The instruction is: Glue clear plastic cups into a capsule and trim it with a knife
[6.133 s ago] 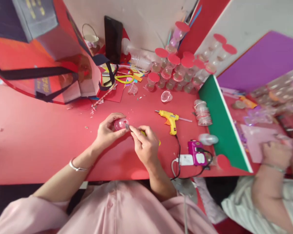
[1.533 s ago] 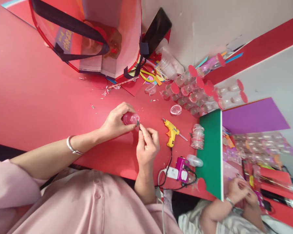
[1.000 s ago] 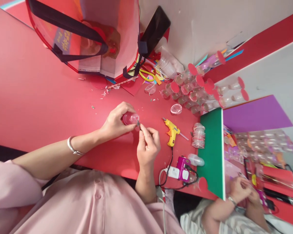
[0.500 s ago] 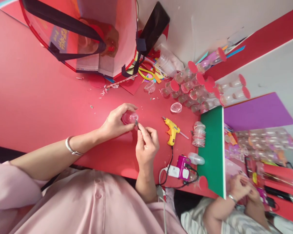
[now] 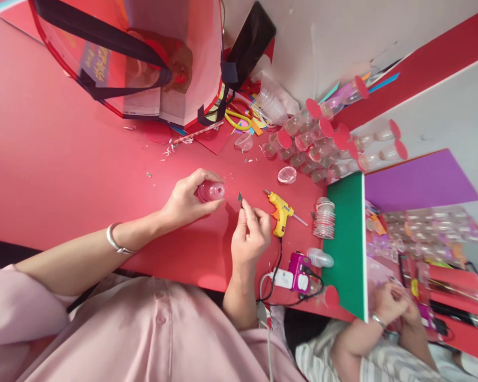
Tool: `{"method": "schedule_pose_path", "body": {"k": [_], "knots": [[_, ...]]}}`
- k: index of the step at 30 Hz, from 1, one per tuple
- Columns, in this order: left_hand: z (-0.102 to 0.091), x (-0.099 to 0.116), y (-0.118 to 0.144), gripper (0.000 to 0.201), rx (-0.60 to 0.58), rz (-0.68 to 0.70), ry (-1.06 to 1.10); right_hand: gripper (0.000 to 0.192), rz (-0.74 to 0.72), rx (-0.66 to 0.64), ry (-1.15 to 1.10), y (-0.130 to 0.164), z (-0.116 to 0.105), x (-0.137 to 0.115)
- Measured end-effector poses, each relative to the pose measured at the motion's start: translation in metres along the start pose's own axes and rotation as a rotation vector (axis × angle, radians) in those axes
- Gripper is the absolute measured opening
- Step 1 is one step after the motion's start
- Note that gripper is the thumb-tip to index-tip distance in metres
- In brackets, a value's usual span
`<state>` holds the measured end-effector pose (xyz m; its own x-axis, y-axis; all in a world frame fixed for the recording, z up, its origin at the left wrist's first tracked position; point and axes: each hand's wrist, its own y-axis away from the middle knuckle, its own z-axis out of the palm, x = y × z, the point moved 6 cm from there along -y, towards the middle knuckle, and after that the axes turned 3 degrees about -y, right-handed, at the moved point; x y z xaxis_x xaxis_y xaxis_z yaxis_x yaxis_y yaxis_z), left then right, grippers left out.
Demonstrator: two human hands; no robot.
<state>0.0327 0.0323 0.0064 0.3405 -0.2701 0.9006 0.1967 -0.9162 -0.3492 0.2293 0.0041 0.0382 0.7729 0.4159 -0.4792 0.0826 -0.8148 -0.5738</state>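
Cup (image 5: 211,191) clamped in left hand (image 5: 186,198), long axis crosswise, base rightward, blade (image 5: 240,197) pinched in right hand (image 5: 250,236), tip forward.

Cup (image 5: 211,191): tinted see-through pink
Blade (image 5: 239,198): shaded dark grey
Table (image 5: 83,196): covered in pinkish red
Glue gun (image 5: 280,212): coloured yellow, marked with an orange trigger
Divider (image 5: 344,249): faced in green, edged in white
Panel (image 5: 426,180): coloured purple
Discs (image 5: 341,137): coloured red
Shirt (image 5: 143,339): coloured pale pink
Co-worker's clothing (image 5: 321,353): striped in white and grey
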Motion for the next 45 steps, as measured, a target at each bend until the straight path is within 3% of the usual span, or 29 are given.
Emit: {"method": "schedule_pose_path", "body": {"k": [4,8,22,27,33,45], "knots": [[0.001,-0.001,-0.002,0.034,-0.037,-0.016,-0.034,0.027,-0.065,-0.055,-0.108,0.000,0.003,-0.009],[-0.002,0.004,-0.004,0.033,-0.031,0.089,-0.066,0.027,-0.102,-0.090,-0.152,0.002,0.006,-0.017],[-0.003,0.010,-0.004,0.026,-0.015,0.150,-0.146,0.027,-0.018,-0.117,-0.140,0.004,0.010,-0.009],[-0.007,0.011,-0.006,0.026,0.030,0.134,-0.175,0.027,0.044,-0.061,-0.100,0.002,0.006,-0.002],[-0.006,0.008,-0.005,0.026,0.015,0.159,-0.164,0.027,-0.032,-0.100,-0.173,0.001,0.007,-0.012],[-0.007,0.016,-0.006,0.023,0.027,0.202,-0.160,0.026,-0.001,-0.090,-0.128,0.003,0.009,-0.010]]}}
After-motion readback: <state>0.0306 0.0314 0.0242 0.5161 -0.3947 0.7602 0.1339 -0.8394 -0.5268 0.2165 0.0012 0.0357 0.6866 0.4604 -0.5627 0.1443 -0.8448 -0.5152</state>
